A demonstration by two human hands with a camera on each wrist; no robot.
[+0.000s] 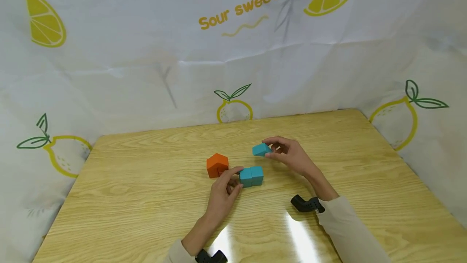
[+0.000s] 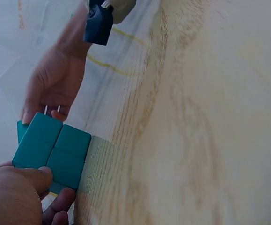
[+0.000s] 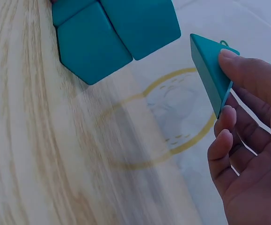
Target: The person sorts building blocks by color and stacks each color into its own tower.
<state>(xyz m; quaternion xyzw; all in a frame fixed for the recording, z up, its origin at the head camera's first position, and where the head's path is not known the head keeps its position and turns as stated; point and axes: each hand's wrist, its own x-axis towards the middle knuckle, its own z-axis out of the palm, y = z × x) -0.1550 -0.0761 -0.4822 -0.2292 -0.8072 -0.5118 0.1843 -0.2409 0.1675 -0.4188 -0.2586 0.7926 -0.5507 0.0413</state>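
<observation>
Several teal blocks (image 1: 251, 176) sit joined in a small cluster near the middle of the table. My left hand (image 1: 220, 198) holds this cluster at its left side; in the left wrist view the thumb presses on the face of the teal blocks (image 2: 65, 159), with fingers below. Behind and right of the cluster, my right hand (image 1: 292, 155) pinches a teal triangular block (image 1: 261, 149) between thumb and fingers. The right wrist view shows the triangular block (image 3: 212, 70) held apart from the cluster (image 3: 95, 44), its sloped sides in sight.
An orange block shape (image 1: 217, 163) with a peaked top stands just left of the cluster, partly behind my left fingers. The wooden table (image 1: 127, 198) meets a white lemon-print cloth (image 1: 146, 72) at its back edge. Black wrist devices (image 1: 306, 204) are worn at both sleeves.
</observation>
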